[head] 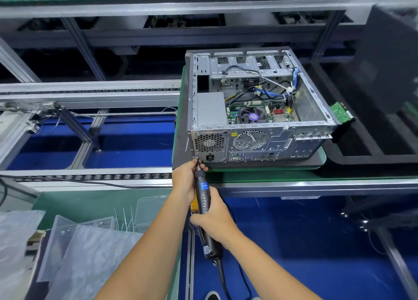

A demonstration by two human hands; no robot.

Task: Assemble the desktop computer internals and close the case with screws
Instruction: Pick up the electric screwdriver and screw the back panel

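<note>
An open desktop case [255, 141] lies on its side on a green pallet [322, 158], rear panel facing me. Inside I see the motherboard with its fan [251, 116], a grey power supply [211, 109] and blue cables [269, 92]. My right hand [214, 218] grips the lower body of a black electric screwdriver [202, 195]. Its bit meets the lower left corner of the rear panel [197, 158]. My left hand [186, 178] pinches the screwdriver's tip there.
A black side panel [393, 57] stands tilted at the right, over a black tray [371, 150]. Conveyor rails [90, 96] run to the left. Clear plastic bags [74, 250] and a clear box [150, 209] lie at the lower left. A green board [341, 113] pokes out beside the case.
</note>
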